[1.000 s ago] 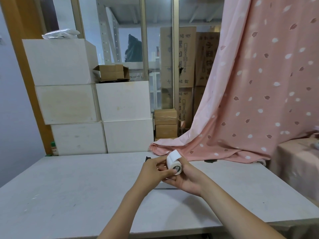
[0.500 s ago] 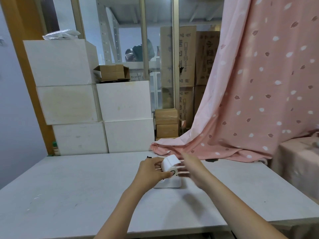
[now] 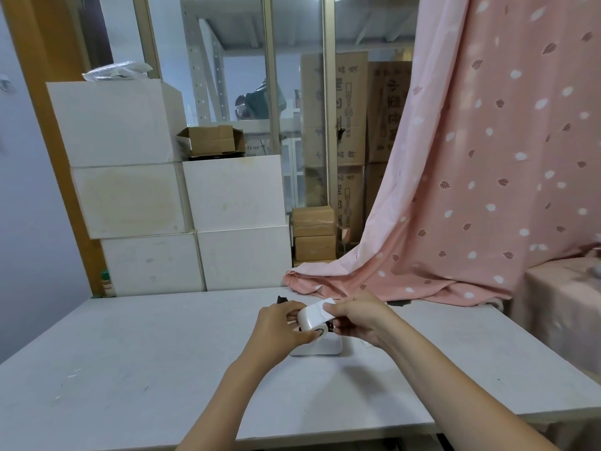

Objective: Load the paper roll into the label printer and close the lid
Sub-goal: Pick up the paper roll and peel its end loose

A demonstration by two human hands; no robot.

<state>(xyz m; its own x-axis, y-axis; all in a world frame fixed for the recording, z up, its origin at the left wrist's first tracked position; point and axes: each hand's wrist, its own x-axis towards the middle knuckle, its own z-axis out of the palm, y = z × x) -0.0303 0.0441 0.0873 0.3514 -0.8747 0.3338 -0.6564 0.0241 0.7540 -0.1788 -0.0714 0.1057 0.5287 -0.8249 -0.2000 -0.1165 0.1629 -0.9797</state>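
No writing legible. My left hand (image 3: 282, 327) grips the white paper roll (image 3: 313, 318); right hand (image 3: 359, 318) pinches its loose end above the white printer (image 3: 320, 347).

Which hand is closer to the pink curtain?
The right hand. It pinches the paper roll's loose end, just in front of where the pink curtain drapes onto the table. The left hand grips the roll's other side, farther from the curtain.

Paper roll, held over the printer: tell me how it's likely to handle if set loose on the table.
The paper roll is a round cylinder, so it would probably roll if laid on its curved side. Its free end looks thin and floppy where the right hand pinches it, so it may unwind. It seems light: the left hand holds it with fingertips only.
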